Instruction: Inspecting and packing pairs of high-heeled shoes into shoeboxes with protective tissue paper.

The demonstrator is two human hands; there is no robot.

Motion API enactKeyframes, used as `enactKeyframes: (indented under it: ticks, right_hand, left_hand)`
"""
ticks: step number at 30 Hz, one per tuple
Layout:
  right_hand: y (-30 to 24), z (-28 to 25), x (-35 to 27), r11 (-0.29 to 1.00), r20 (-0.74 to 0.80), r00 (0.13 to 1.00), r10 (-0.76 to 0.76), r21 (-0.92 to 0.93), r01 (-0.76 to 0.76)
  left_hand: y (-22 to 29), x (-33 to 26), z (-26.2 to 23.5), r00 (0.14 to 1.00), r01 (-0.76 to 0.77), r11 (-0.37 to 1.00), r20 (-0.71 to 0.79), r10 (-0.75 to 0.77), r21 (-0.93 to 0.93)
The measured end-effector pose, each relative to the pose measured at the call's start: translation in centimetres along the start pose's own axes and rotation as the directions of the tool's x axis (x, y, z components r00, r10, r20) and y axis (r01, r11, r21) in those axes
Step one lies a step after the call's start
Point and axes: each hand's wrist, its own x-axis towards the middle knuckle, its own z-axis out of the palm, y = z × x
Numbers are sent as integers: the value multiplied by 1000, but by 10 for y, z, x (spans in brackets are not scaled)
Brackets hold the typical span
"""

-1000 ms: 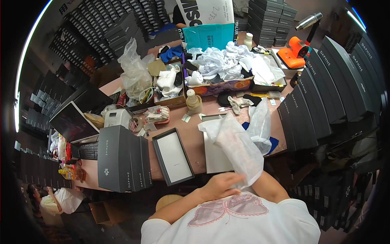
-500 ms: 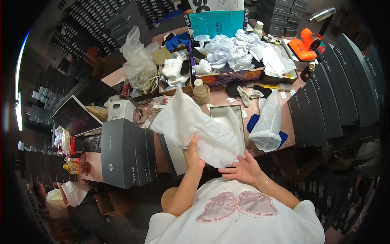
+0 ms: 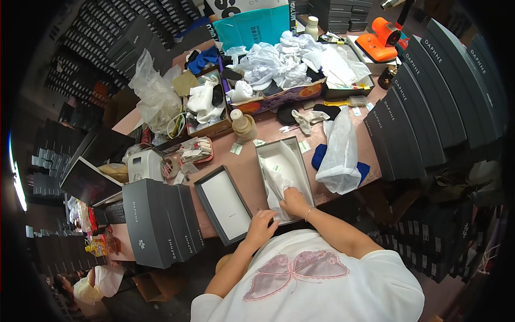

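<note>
White wrapping, no longer held up, now lies inside the open box, shifting the work there, right hand against it, left hand beside, though whether either grip pinches I cannot tell.

head-worn fisheye looks down over the table

So we've got a grey, white-lined open box on the bench, crumpled white wrapping lying inside.
</note>
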Motion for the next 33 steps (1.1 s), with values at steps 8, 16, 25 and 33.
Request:
enactKeyframes:
  ticks: [8,16,25,33]
  right_hand:
    - [-24,-120,-81,992,33,992,-119,35,118]
    - [0,-189,-119,929,-195,976,99,371,-21]
    - [72,-195,-87,925,-464,886,17,-328,-190]
    - [91,-245,-35,995,-555,832,19,96,41]
  left_hand:
    - [15,153,14,934,-320,888,-45,353,329]
    - [-18,172,10,853,-315,801,522,3,510]
    - [-1,138,21,716,-342,759,677,-171,554]
    - [7,150,33,964,241,768,240,-117,-594]
